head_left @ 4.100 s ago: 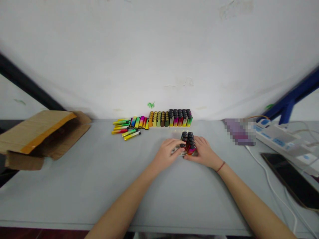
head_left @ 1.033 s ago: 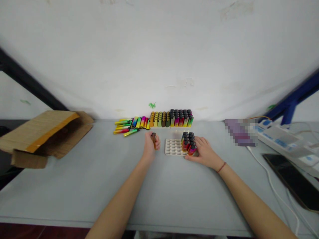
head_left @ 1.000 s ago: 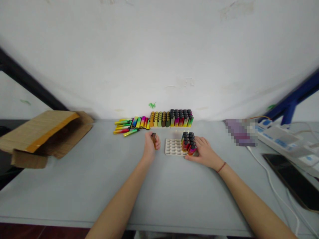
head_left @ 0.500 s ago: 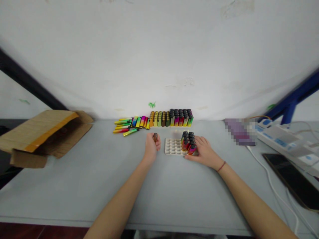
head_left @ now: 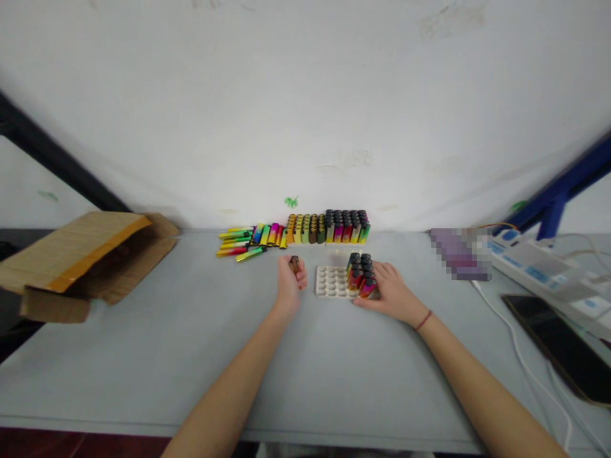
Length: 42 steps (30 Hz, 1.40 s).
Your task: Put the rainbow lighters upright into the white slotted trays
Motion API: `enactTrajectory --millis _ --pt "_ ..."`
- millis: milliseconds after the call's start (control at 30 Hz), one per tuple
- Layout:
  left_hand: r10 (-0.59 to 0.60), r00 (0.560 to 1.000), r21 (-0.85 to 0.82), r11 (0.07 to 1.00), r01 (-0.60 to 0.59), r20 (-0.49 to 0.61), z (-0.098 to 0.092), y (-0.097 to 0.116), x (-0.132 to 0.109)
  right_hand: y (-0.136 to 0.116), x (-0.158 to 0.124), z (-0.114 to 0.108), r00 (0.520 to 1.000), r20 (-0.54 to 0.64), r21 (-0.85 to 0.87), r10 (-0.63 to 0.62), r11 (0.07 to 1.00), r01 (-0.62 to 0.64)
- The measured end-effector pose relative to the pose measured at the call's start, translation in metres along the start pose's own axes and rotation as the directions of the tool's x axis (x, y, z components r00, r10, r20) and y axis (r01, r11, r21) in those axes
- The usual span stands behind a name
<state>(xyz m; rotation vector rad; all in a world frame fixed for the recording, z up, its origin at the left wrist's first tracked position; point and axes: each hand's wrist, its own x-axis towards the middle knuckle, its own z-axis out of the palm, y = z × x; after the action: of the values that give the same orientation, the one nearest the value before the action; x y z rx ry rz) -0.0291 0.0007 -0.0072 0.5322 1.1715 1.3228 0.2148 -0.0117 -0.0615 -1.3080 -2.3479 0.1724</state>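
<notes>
My left hand (head_left: 289,285) is closed around a brown lighter (head_left: 294,263), held just left of a white slotted tray (head_left: 330,282). Several coloured lighters with black caps (head_left: 361,273) stand in the tray's right end. My right hand (head_left: 394,294) rests against the tray's right side, fingers curled round the standing lighters. Behind, by the wall, a full block of lighters (head_left: 347,226) and a yellow-green block (head_left: 305,229) stand upright, with loose lighters (head_left: 241,242) lying to their left.
An open cardboard box (head_left: 79,261) lies on its side at the left of the grey table (head_left: 191,356). A blurred purple item (head_left: 459,253), a white power strip (head_left: 539,270) with cables, and a dark phone (head_left: 561,346) sit at the right.
Since four seconds ago my left hand left the tray and picked up a brown lighter. Over the last second it has turned the lighter slightly in place; the right hand stays put.
</notes>
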Motion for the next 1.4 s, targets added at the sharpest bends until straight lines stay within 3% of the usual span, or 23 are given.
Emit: enactTrajectory --millis 467,600,733,933,1133,1400 --pt "0.037 0.999 -0.020 0.999 -0.037 0.037 -0.002 -0.001 0.001 0.000 0.000 0.000 1.000 0.011 0.000 0.013 1.000 -0.013" --pt "0.146 0.983 0.028 0.988 -0.150 0.109 -0.001 -0.009 0.003 0.001 0.000 0.000 1.000 0.013 -0.004 0.005 1.000 -0.004" --pt "0.291 0.915 0.096 0.940 -0.328 0.278 0.001 -0.019 -0.003 0.001 0.000 0.001 1.000 0.016 -0.008 0.004 1.000 -0.004" --pt "0.287 0.788 0.161 0.887 -0.434 0.545 0.008 -0.022 -0.022 0.000 0.000 0.000 1.000 0.016 0.003 0.003 1.000 -0.003" --pt "0.344 0.643 0.309 0.661 -0.683 0.684 0.008 -0.020 -0.021 0.001 0.000 0.000 1.000 0.030 -0.002 0.008 1.000 -0.008" --pt "0.305 0.658 0.386 0.614 -0.689 0.688 0.007 -0.027 -0.014 0.002 0.000 0.002 1.000 0.020 -0.003 0.002 1.000 -0.002"
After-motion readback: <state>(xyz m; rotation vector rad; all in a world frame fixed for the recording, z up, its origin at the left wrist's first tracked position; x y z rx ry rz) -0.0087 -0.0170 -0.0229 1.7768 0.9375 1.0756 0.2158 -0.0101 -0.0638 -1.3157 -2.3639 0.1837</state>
